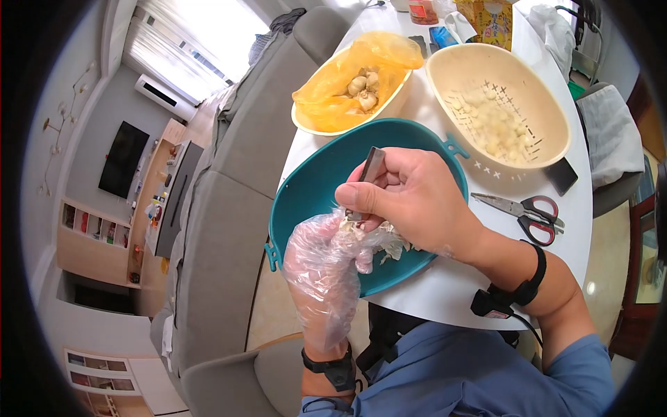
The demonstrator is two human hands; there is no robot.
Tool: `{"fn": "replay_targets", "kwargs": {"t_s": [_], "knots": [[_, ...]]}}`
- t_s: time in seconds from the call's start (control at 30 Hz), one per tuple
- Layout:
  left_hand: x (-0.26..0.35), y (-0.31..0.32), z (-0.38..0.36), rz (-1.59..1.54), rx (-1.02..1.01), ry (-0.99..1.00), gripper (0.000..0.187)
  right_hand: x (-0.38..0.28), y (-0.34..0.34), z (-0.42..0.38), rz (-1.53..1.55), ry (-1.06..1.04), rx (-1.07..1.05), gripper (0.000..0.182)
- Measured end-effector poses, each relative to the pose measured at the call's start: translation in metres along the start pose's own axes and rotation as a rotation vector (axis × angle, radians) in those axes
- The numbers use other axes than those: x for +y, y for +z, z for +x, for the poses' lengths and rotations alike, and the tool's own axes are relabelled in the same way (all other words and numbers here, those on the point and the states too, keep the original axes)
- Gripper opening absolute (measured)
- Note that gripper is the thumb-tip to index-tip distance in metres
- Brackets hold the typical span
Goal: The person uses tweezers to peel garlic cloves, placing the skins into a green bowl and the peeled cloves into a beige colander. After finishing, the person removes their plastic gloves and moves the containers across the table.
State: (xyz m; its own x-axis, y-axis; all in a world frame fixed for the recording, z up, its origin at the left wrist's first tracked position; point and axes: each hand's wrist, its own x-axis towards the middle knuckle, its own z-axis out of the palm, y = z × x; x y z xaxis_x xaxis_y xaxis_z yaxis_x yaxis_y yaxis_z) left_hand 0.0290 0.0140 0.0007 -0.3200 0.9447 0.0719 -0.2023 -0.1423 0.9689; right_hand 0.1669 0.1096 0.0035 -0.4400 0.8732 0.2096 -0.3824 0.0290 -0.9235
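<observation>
My left hand, in a clear plastic glove, is closed around a piece of garlic, mostly hidden by the fingers. My right hand is bare and grips a small metal blade, whose lower end meets the garlic. Both hands are over a teal basin. Papery garlic skins show under my right hand. Whole garlic bulbs sit in a yellow bag inside a cream container. Peeled cloves lie in a cream strainer basket.
Black-and-red scissors lie on the white table, right of the basin. A dark phone is partly under the strainer. Packets stand at the far end. A grey sofa is on the left.
</observation>
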Motion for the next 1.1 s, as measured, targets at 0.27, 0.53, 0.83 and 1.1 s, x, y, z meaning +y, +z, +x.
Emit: {"fn": "replay_targets", "kwargs": {"t_s": [0.27, 0.53, 0.83, 1.1], "knots": [[0.001, -0.008, 0.006, 0.088, 0.000, -0.082, 0.035, -0.001, -0.002, 0.002, -0.034, 0.101, 0.012, 0.028], [0.006, -0.012, 0.006, 0.032, -0.092, -0.184, 0.038, 0.005, -0.003, 0.002, -0.218, -0.025, 0.042, 0.028], [-0.009, -0.006, 0.005, -0.146, 0.070, 0.027, 0.028, -0.003, 0.000, -0.001, -0.128, 0.096, 0.021, 0.024], [-0.002, 0.005, 0.000, 0.026, 0.018, 0.080, 0.035, 0.009, 0.000, 0.001, -0.036, 0.006, 0.030, 0.031]]}}
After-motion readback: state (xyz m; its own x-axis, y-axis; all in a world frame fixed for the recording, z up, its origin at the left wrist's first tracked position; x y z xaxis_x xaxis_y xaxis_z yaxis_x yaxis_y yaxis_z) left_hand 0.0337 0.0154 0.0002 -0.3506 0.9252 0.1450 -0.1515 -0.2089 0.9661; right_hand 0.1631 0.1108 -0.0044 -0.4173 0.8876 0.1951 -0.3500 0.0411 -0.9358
